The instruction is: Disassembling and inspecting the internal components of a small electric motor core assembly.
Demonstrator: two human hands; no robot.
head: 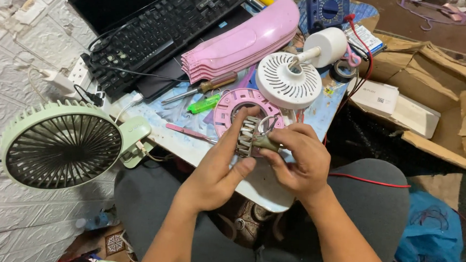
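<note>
A small cylindrical motor core of stacked metal plates with pale windings [249, 136] was held between both hands, just in front of a pink plastic ring-shaped fan housing [229, 108] that lay on the small pale work board [264, 189]. The left hand [217, 170] was pressed against the core's near side, fingers extended upward and thumb laid along it, so that much of the core was hidden. The right hand [301, 159] was clenched around a dull olive stub [267, 143] projecting from the core; what that stub was could not be made out. A thin wire loop [268, 122] stood just above the core.

Behind the pink housing, a white round slotted fan cover [287, 84] with a white cylindrical part [330, 45] was seen. Left of the housing lay a green lighter [203, 104] and a brown-handled screwdriver [203, 87], with a stack of pink fan blades [244, 40] beyond them. Further left stood a pale green desk fan [62, 145], and a black keyboard [169, 27] was cut off by the top edge. The lower arms were cropped by the frame.
</note>
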